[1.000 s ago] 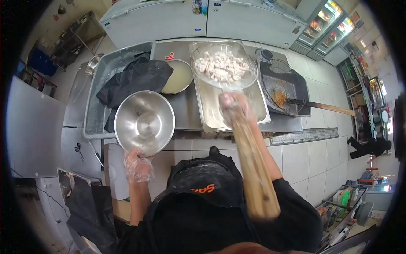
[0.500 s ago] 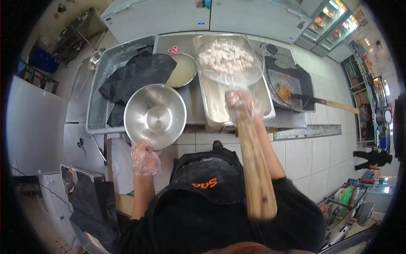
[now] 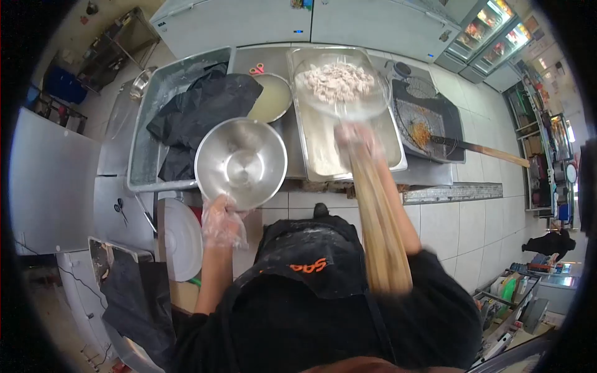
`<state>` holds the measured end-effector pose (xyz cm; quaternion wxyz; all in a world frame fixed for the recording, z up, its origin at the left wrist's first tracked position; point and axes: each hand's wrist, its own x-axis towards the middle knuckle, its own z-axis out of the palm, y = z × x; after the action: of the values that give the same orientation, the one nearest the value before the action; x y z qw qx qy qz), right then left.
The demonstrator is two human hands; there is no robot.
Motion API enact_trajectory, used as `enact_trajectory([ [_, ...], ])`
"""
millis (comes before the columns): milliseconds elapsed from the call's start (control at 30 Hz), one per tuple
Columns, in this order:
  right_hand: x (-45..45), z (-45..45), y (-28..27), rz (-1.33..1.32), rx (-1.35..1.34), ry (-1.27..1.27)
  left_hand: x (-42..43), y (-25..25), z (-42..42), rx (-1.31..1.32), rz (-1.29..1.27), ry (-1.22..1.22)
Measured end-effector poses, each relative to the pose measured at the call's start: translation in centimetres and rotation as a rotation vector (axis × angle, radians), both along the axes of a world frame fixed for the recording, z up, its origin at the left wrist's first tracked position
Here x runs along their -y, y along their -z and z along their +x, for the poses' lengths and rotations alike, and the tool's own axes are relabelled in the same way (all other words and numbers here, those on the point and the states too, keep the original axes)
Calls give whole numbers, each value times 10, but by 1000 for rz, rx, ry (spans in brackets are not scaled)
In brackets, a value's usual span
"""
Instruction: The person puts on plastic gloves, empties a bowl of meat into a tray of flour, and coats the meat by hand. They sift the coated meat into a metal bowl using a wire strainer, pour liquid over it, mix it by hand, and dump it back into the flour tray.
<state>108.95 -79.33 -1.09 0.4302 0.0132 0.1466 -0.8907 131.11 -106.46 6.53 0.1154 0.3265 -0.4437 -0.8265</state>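
In a clear plastic glove, my left hand point(image 3: 224, 217) grips the near rim of a steel mixing bowl point(image 3: 233, 140), whose inside shows bare metal. My gloved right hand point(image 3: 359, 144), blurred by motion, is closed around the thick wooden handle of a wire strainer point(image 3: 380, 242). Pale, coated pieces of raw meat point(image 3: 339, 82) lie in the strainer's round mesh basket, over a rectangular steel pan point(image 3: 317, 146) dusted with flour-like powder. Left of the pan stands a bowl of cloudy liquid point(image 3: 273, 99).
A grey tub point(image 3: 134, 155) holding black plastic sheeting point(image 3: 205, 105) stands left. Red-handled scissors point(image 3: 256, 69) lie behind the liquid bowl. At right, a second wire strainer point(image 3: 463, 146) rests across a dark bin point(image 3: 453, 118). A person point(image 3: 550, 244) is far off at right.
My left hand has shifted the steel bowl right and slightly up in view. The right hand jolts the strainer, and the meat pieces have shifted in its basket.
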Motion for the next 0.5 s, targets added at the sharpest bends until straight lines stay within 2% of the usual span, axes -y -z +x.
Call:
enact_trajectory([
  [33,-5,0,1,-91,48,-108,-1,4,0,-21,45,-1],
  [67,1,1,-13,-48,-9,-60,-1,10,0,-39,87,-3],
  [100,11,11,-33,249,-165,183,19,54,10,-26,-200,189],
  [133,22,10,-42,488,-153,367,10,48,23,21,-198,203],
  [167,25,10,-46,419,-52,429,0,36,11,61,-83,80],
  [200,20,18,-42,481,-81,424,-1,23,-4,78,27,-44],
  [233,5,10,-21,284,-99,306,0,15,-1,100,13,26],
  [267,1,10,-23,121,-77,134,-3,11,0,86,15,30],
  [300,1,7,-26,64,-120,68,-8,8,-3,41,51,8],
  [333,6,-6,-27,326,-478,273,-13,8,-4,9,86,-13],
  [367,22,14,-58,447,-330,413,0,33,0,38,-33,83],
  [400,26,22,-71,523,-159,455,-2,39,6,77,-36,94],
  [467,33,38,-98,650,201,569,0,39,-14,42,175,24],
  [500,3,30,-45,442,-164,365,-3,28,-13,77,188,-6],
])
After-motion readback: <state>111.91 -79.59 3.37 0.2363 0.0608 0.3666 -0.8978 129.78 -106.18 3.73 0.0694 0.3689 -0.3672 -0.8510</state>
